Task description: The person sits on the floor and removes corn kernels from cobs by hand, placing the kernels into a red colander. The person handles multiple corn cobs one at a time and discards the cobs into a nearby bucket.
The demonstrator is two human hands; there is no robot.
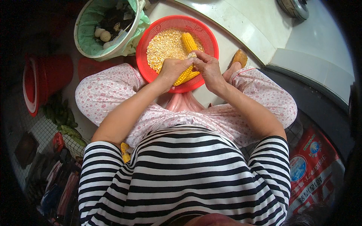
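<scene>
A red plastic colander basket [214, 48] stands before me between my knees. Loose yellow and pale corn kernels [165, 45] fill its bottom. My left hand [175, 69] grips a yellow corn cob [183, 78] over the near side of the basket. At the cob's pale upper end, my right hand [209, 69] closes its thumb and fingers, close to the left thumb. The fingers partly hide that end. Another corn cob [189, 41] lies on the kernels behind my hands. A further cob [195, 74] shows beneath the held one.
A bin [77, 39] lined with a green bag, containing eggshell-like pieces, stands at the upper left. A red bucket [53, 82] lies left, near green vegetables [70, 131]. Corn cobs [125, 152] show beside my left elbow. A printed red sack [314, 169] lies right.
</scene>
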